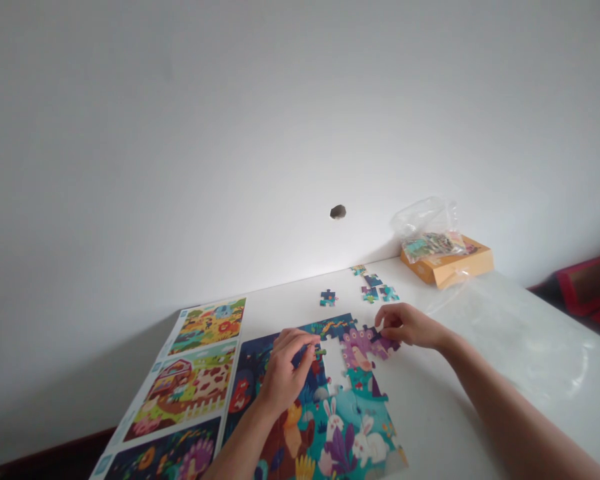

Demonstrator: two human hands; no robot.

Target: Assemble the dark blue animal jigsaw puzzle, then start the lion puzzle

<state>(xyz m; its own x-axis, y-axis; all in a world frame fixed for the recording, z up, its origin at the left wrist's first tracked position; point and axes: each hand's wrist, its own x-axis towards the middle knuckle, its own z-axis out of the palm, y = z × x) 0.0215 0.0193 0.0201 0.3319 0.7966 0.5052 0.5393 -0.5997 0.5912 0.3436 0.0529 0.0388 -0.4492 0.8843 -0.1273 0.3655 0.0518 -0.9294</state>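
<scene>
Jigsaw is flat on the white table, near side, partly built. Right hand is at its far right edge, thumb and bent fingers close together on the purple section; can't tell if they pinch a piece or only press. Left hand lies over the dark left part, fingertips together by the white gap; can't tell if it grips anything.

Step in hand looks like seating a piece at that right edge. To do it well: line up tab and socket first, lower it straight, press flat with fingertips, don't shove sideways (the joints along the gap look easy to pop). Best use of the left hand is probably bracing the built part. Check colours against the picture sheet on the left; its nearest panel seems to match.

How it looks: deep blue on the left, teal toward the near right, two white rabbits, purple leaves, a purple-plumed bird beside the gap. Far edge straight, upper right outline ragged with bare tabs. One loose piece sits beyond it, a loose cluster farther right, near the orange box
</scene>
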